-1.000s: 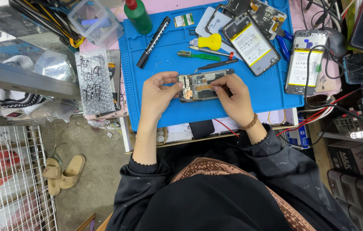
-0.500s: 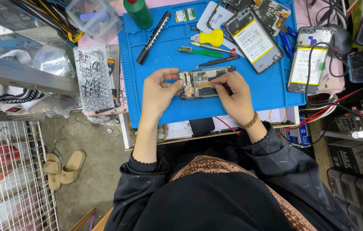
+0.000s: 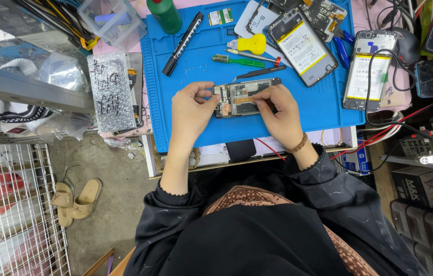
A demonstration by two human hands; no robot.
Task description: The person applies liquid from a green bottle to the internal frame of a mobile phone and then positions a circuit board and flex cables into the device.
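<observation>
Phone (image 3: 241, 98), opened with its back off, is held flat on the blue mat (image 3: 298, 117), near its front edge. Its left end is pinched by the left hand (image 3: 190, 110); the right hand (image 3: 278, 113) has its fingers closed on a thin dark tool set against the board. A slip of the tool could scratch the board. Tweezers (image 3: 260, 74) and a green screwdriver (image 3: 239, 61) lie just behind.

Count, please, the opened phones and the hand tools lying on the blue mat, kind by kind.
Opened phones with back removed: 3 (one in the hands, one upper mat, one at the right edge)
Screwdrivers: 2 (green, yellow)
Black pen-like tool: 1
Total: 6
</observation>
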